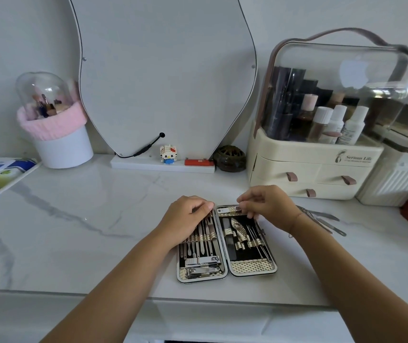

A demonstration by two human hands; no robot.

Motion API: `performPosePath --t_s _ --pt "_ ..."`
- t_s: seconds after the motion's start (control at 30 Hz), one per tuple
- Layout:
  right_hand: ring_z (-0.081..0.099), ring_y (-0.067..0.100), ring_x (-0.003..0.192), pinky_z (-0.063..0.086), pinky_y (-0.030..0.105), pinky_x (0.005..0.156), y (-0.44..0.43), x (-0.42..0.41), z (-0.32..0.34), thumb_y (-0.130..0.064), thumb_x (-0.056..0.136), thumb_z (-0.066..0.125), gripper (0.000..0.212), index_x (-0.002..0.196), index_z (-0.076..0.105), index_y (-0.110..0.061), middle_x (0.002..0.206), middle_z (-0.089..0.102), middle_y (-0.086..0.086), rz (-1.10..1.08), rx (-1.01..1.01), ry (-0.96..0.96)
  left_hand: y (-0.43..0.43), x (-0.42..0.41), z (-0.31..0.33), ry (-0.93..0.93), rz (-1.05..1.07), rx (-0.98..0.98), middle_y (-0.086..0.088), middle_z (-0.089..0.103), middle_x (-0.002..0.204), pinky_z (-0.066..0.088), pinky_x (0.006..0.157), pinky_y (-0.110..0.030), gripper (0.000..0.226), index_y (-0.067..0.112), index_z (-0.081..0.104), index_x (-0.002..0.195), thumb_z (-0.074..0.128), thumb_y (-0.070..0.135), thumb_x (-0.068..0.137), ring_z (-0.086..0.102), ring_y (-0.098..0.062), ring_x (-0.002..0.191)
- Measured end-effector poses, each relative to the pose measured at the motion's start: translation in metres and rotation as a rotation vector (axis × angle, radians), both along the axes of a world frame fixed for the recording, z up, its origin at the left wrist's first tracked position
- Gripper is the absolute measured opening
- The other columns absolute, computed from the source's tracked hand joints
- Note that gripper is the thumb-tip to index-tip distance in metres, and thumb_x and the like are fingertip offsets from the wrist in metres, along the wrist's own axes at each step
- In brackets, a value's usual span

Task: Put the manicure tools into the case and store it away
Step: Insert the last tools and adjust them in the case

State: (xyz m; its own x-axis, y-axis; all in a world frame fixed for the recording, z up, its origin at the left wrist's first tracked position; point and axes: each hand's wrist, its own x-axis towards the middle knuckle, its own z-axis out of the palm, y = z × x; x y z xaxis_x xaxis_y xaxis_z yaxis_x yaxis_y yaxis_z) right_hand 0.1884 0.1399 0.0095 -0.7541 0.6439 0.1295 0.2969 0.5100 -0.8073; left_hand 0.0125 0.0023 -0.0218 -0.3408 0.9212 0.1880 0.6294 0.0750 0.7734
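Head view: the case (pixel 252 266) lies opened flat on the countertop (pixel 98 219) at lower centre of the frame, both halves exposed for loading. The left hand (pixel 185 219) curls its fingers over the left half's far edge, apparently to steady it. The right hand (pixel 267 206) has its fingertips drawn together at the right half's top pocket; what they hold is not discernible. Loose tools (pixel 326 220) lie just right of that wrist.

The scene is lit softly and evenly; glare is seen on the clear lid (pixel 351 68), and the edges are bent and blurred.
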Motion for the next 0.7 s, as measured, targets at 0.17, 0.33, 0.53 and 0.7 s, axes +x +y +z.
performPosePath --t_s 0.17,0.33,0.53,0.7 --pt "0.057 0.008 0.065 0.048 0.019 0.065 -0.006 -0.017 -0.006 -0.022 0.075 0.075 0.007 0.08 0.073 -0.017 0.066 0.063 -0.007 -0.048 0.283 -0.122 -0.001 0.002 0.002 -0.001 0.011 -0.005 0.012 0.067 0.109 0.043 0.086 -0.021 0.031 0.023 0.07 0.109 0.047 0.039 0.094 0.058 -0.002 0.1" --pt "0.054 0.004 0.062 0.047 0.017 0.065 -0.006 -0.013 -0.007 -0.019 0.076 0.074 0.008 0.083 0.073 -0.016 0.065 0.061 -0.009 -0.028 0.286 -0.104 -0.001 0.0 0.001 -0.005 0.009 -0.005 0.011 0.068 0.109 0.044 0.086 -0.022 0.031 0.024 0.07 0.109 0.047 0.039 0.094 0.058 -0.002 0.1" --pt "0.056 -0.003 0.061 0.043 0.007 0.064 0.004 0.021 0.0 -0.014 0.078 0.072 0.006 0.084 0.072 -0.016 0.068 0.063 -0.01 -0.203 0.295 0.012 -0.002 0.0 0.002 -0.016 0.0 -0.004 0.013 0.066 0.109 0.04 0.084 -0.017 0.031 0.027 0.069 0.11 0.044 0.039 0.095 0.056 -0.001 0.102" --pt "0.061 0.017 0.075 0.041 0.026 0.073 0.026 0.096 0.0 -0.013 0.077 0.072 0.002 0.078 0.071 -0.015 0.074 0.068 0.001 -0.545 0.268 0.022 -0.002 0.0 0.001 -0.025 0.008 -0.004 0.013 0.066 0.11 0.042 0.092 -0.025 0.031 0.031 0.069 0.107 0.042 0.041 0.095 0.055 -0.002 0.104"
